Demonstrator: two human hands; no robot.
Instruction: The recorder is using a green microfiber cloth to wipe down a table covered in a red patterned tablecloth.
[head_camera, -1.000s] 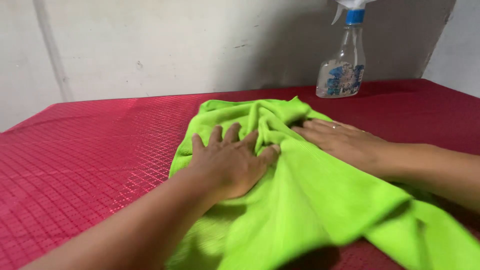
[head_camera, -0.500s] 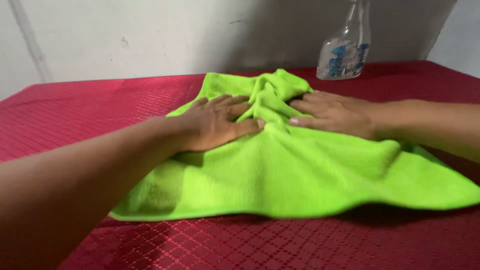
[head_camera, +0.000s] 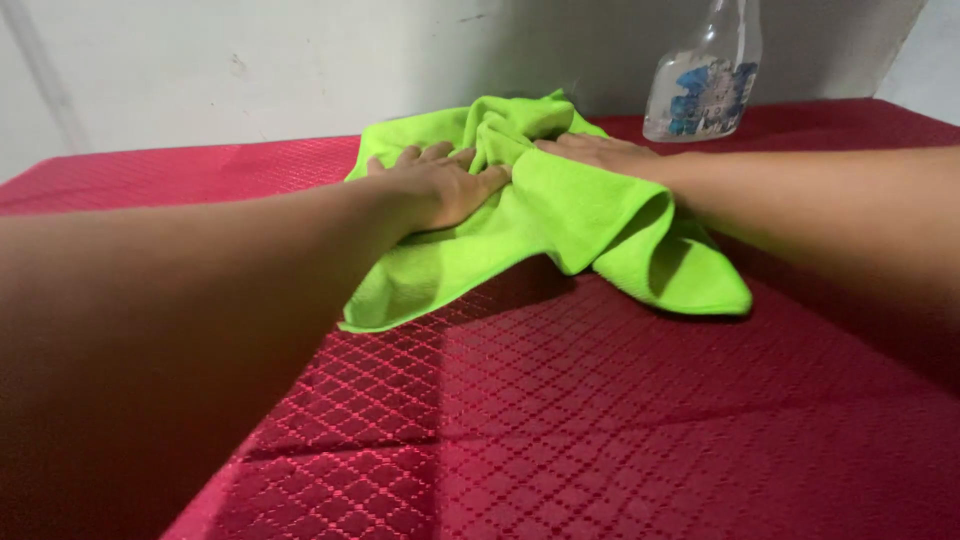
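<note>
Head camera, looking down: both arms stretch forward over a red table (head_camera: 560, 420) with a diamond-patterned surface. The left hand (head_camera: 435, 185) lies flat, fingers spread, pressing on a bright green cloth (head_camera: 560, 215); its grip is open. The right hand (head_camera: 600, 155) rests palm down on the bunched top of the same cloth, fingers extended, grip also open. The cloth lies crumpled at the far side of the table, near the wall. A clear spray bottle (head_camera: 705, 85) stands just behind it to the right.
</note>
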